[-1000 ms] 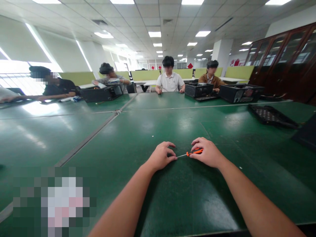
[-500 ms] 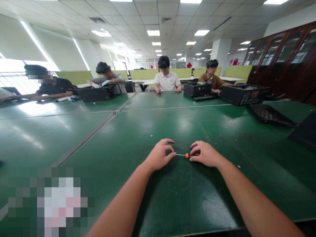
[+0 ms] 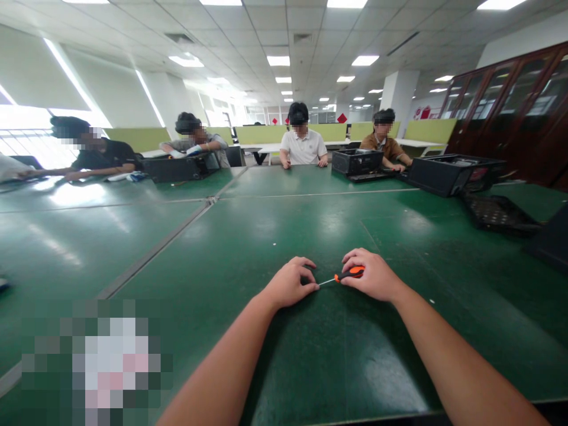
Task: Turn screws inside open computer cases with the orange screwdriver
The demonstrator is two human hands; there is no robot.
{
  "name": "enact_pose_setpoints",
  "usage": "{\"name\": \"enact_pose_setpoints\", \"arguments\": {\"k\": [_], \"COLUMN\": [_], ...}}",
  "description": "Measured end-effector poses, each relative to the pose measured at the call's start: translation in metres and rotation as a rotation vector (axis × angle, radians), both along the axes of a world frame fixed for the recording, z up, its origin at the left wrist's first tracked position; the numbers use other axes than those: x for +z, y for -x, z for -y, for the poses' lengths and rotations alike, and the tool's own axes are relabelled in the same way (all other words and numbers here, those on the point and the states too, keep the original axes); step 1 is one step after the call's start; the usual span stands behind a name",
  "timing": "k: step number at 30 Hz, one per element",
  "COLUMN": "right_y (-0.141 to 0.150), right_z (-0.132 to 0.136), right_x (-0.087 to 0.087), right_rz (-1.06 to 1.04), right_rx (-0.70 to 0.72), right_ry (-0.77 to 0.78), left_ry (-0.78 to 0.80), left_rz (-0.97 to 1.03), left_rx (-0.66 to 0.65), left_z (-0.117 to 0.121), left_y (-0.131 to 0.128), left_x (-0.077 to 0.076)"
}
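Observation:
An orange-and-black screwdriver lies low over the green table, its thin metal shaft pointing left. My right hand is curled over the handle and grips it. My left hand rests on the table with fingers bent, thumb and forefinger pinching the shaft's tip. Both forearms reach in from the bottom edge.
Several people sit along the far side of the table. Black computer cases stand at the far left, far centre and right. A black perforated panel lies at the right, and a dark object sits at the right edge.
The screwdriver's handle has tilted up again under my right fingers, showing more orange. Both hands stay in about the same place on the table.

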State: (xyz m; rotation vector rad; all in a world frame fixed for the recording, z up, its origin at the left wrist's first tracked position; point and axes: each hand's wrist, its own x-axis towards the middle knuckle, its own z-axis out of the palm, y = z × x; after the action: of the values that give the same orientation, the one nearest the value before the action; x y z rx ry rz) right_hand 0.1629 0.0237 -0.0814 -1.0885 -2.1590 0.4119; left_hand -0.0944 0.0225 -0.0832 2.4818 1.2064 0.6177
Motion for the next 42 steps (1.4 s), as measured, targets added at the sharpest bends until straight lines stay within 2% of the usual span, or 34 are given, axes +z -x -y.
{"name": "enact_pose_setpoints", "arguments": {"k": [11, 18, 24, 27, 34, 39, 42], "right_y": [0.0, 0.0, 0.0, 0.0, 0.002, 0.002, 0.005], "right_z": [0.0, -0.004, -0.004, -0.002, 0.005, 0.004, 0.015], "right_x": [0.002, -0.008, -0.006, -0.001, 0.006, 0.003, 0.017], "right_rz": [0.002, 0.098, 0.117, 0.096, 0.098, 0.225, 0.272], "right_rx": [-0.022, 0.026, 0.02, -0.008, -0.019, 0.024, 0.021], "right_ry": [0.023, 0.119, 0.102, 0.076, 0.038, 0.116, 0.13], "left_ry": [0.005, -0.185, -0.212, -0.196, -0.005, -0.043, -0.035], "left_rz": [0.038, 0.211, 0.22, 0.193, -0.028, 0.015, 0.029], "left_rx": [0.004, 0.014, 0.012, 0.031, 0.012, -0.006, -0.018], "left_z": [0.004, 0.007, 0.01, 0.009, 0.002, 0.002, 0.005], "left_y": [-0.001, -0.002, -0.004, -0.003, 0.002, 0.003, 0.003], "left_x": [0.005, 0.012, 0.017, 0.016, 0.005, 0.012, 0.016]}}
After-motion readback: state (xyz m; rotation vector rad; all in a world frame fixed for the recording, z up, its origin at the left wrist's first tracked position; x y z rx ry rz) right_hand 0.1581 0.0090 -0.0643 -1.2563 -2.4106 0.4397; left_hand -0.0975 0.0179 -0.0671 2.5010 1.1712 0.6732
